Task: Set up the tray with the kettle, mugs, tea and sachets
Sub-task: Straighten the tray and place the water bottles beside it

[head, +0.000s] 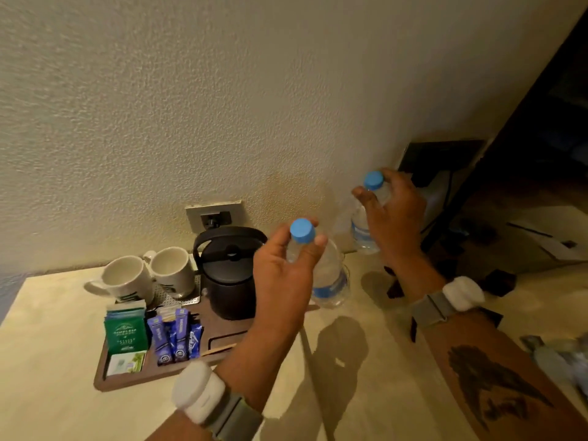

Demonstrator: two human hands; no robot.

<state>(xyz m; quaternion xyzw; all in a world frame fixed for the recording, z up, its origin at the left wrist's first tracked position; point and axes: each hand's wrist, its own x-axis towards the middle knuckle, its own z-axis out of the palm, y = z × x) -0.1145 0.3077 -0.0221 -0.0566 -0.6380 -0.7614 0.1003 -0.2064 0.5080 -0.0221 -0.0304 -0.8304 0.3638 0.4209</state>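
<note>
Blue-capped bottles (331, 275) (366, 224) stand upright, caps up, necks pinched by left hand (286, 265) and right hand (394, 214)

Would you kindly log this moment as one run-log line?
left hand: grips near bottle | right hand: grips far bottle | tray: kettle, mugs, tea bags, sachets on it
</note>
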